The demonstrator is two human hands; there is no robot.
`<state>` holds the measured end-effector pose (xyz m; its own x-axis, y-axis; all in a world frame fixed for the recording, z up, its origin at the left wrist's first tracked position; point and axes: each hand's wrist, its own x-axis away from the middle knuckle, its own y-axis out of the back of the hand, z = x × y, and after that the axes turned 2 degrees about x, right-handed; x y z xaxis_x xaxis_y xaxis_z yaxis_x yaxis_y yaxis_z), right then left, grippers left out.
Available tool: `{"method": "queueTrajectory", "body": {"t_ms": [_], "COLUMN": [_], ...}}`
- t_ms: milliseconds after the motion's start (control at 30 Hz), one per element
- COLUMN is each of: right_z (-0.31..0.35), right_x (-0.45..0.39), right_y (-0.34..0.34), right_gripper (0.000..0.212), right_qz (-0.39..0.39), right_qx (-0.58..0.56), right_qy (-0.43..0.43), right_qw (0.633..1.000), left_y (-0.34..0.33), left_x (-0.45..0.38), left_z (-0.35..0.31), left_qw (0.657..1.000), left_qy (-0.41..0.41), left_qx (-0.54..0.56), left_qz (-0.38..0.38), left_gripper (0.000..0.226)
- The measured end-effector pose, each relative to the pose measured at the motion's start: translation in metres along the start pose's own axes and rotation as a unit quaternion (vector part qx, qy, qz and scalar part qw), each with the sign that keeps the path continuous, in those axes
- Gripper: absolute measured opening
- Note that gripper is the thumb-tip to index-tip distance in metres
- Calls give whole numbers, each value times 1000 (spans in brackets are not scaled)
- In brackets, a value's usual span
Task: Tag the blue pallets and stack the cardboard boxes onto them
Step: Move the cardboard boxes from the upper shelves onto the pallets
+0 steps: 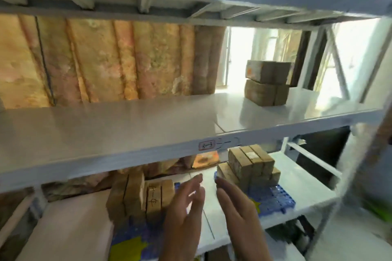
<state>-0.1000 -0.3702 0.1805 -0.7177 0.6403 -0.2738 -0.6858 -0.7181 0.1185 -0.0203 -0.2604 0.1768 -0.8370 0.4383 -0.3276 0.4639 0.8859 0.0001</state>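
1. Both hands empty, fingers spread: left hand point(186, 207), right hand point(237, 212), bottom centre.
2. Brown cardboard boxes point(250, 165) stacked on the blue plastic grid pallet point(273, 197), lower right; a knock from the right hand's fingertips could topple them.
3. Second box group point(140, 195) on the yellow-tagged blue pallet point(131, 239), lower left.
4. White metal shelf point(301, 178), glossy, so boxes may slide; the room is blurred.

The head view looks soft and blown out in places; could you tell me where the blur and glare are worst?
Head view: windows behind the shelf are overexposed white; the right upright smears with motion blur; both hands, left and right, are soft-edged; shelf edges bow from the wide lens.
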Motion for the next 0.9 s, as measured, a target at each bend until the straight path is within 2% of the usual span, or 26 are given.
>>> {"method": "queueTrajectory", "body": {"t_ms": [167,300,400,500,600,667,767,900], "right_z": [44,56,57,52,43,41,41,53], "right_x": [-17,-69,-124,-185,-249,-291,-353,-410], "right_y": [91,147,175,189,207,221,237,241], "right_gripper": [25,32,35,38,33,30,54,54], "right_qz": [-24,-53,-72,-95,-136,-167,-181,-165], "right_qx": [56,79,101,127,134,138,154,170], "right_qy": [65,96,125,122,112,100,75,49], "right_qw": [996,991,984,980,975,971,968,970], "left_y": [-85,-146,-191,-225,-254,-274,-301,-313], "left_x": [-19,-58,-108,-168,-233,-275,-330,-378], "left_z": [-52,-91,-107,-113,-114,-113,-109,-98], "left_qw": [997,990,990,992,995,997,997,995], "left_qy": [-53,-99,-97,-94,-87,-72,-73,-83], "left_qx": [14,36,27,9,4,9,-11,-47], "left_qz": [62,89,104,81,47,34,9,-26], "left_gripper": [26,49,57,58,63,59,50,54]}}
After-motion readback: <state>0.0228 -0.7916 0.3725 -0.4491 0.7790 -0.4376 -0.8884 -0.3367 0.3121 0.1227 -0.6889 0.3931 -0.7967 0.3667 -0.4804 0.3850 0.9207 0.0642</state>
